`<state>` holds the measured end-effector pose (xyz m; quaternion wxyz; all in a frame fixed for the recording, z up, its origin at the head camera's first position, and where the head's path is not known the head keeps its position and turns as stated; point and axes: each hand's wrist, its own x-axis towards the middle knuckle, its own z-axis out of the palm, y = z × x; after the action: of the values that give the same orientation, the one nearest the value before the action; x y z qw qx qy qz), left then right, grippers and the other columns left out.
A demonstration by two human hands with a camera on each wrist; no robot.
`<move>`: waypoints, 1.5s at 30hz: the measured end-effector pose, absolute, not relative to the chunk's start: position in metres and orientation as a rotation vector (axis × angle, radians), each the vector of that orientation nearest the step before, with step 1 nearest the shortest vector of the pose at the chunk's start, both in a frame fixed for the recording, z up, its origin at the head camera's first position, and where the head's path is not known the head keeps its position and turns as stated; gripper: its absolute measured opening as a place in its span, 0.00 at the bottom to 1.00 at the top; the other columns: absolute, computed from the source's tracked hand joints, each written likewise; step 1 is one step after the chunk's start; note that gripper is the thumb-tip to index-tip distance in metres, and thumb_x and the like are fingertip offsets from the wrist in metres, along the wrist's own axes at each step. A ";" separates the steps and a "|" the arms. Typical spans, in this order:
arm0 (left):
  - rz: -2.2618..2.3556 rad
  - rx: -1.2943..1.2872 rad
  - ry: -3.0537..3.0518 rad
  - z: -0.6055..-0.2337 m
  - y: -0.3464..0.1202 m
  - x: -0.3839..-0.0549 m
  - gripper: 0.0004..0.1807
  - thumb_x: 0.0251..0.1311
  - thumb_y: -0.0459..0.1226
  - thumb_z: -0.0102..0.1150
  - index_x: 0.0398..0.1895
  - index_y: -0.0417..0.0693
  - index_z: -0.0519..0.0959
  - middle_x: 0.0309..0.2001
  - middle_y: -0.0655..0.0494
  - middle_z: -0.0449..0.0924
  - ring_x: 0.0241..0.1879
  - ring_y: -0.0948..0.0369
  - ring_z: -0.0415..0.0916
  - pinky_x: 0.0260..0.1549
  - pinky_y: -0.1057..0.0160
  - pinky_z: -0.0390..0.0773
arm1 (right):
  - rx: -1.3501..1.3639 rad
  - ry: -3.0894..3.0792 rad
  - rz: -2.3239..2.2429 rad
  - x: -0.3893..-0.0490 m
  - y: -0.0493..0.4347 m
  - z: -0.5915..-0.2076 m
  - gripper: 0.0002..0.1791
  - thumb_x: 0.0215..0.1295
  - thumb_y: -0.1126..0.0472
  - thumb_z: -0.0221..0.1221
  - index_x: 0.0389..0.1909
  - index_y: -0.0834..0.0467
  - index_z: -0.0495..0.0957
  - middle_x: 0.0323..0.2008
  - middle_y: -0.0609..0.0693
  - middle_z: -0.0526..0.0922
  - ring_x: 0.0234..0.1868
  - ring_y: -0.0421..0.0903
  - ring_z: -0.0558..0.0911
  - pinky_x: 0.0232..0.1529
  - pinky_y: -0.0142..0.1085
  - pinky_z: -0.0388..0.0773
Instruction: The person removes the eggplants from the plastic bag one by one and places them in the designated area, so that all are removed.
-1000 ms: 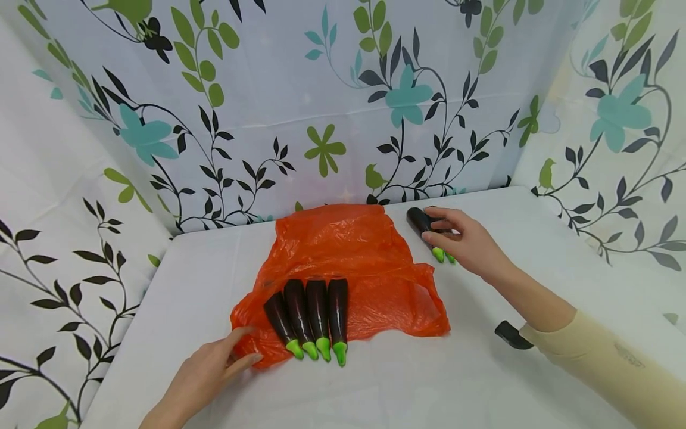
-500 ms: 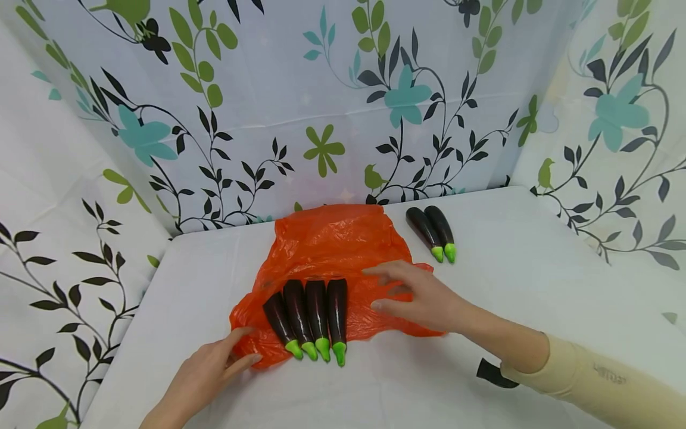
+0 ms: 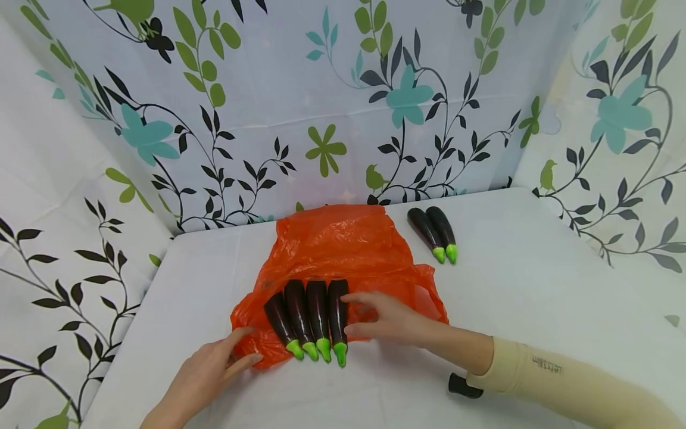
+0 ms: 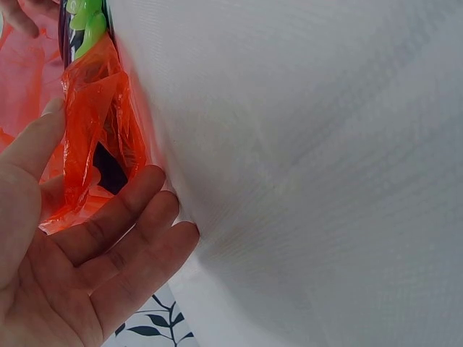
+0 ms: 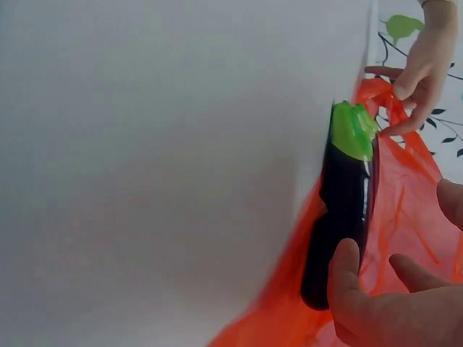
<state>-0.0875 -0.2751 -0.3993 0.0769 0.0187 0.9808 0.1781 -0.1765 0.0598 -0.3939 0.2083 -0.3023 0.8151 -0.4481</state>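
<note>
Several dark purple eggplants with green stems lie side by side on an orange plastic bag (image 3: 332,244), stems toward the person. My left hand (image 3: 206,369) holds the bag's near left edge between thumb and forefinger; in the left wrist view its other fingers extend past the orange film (image 4: 108,94). At the right end of the row, my right hand (image 3: 393,319) has its fingertips right at the rightmost eggplant (image 3: 337,310), thumb and fingers spread apart. The right wrist view shows an eggplant (image 5: 347,188) just beyond those fingertips.
Two more eggplants, one on the left (image 3: 423,226) and one on the right (image 3: 442,226), lie together at the back right of the white table (image 3: 514,256). Leaf-patterned curtains (image 3: 321,89) stand behind and at both sides. A black object (image 3: 463,386) shows under the right sleeve.
My right hand has left the pair of eggplants at the back right and come forward and left to the row's right end. The left hand stays at the bag's edge.
</note>
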 end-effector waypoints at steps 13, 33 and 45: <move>0.525 0.067 2.947 -0.399 -0.275 -0.087 0.30 0.57 0.54 0.66 0.59 0.52 0.75 0.25 0.64 0.73 0.25 0.65 0.69 0.28 0.61 0.75 | -0.770 2.221 -1.200 -0.180 0.047 -0.410 0.34 0.62 0.48 0.66 0.68 0.49 0.69 0.55 0.49 0.77 0.52 0.50 0.77 0.50 0.42 0.77; 0.527 0.078 2.943 -0.399 -0.276 -0.088 0.30 0.57 0.54 0.65 0.60 0.51 0.74 0.26 0.64 0.74 0.25 0.65 0.70 0.29 0.60 0.76 | -0.705 2.190 -1.242 -0.182 0.038 -0.412 0.31 0.64 0.51 0.65 0.68 0.47 0.70 0.47 0.50 0.78 0.48 0.47 0.78 0.44 0.40 0.78; 0.530 0.073 2.939 -0.399 -0.276 -0.088 0.30 0.57 0.55 0.65 0.60 0.51 0.74 0.28 0.63 0.75 0.26 0.64 0.70 0.30 0.60 0.76 | -0.683 2.200 -1.283 -0.183 0.035 -0.416 0.31 0.64 0.52 0.64 0.68 0.49 0.71 0.48 0.50 0.79 0.46 0.48 0.78 0.39 0.38 0.78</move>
<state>-0.0884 -0.2761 -0.3989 0.0772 0.0243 0.9809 0.1770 -0.1829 0.0349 -0.4156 0.2499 -0.2508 0.8079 -0.4711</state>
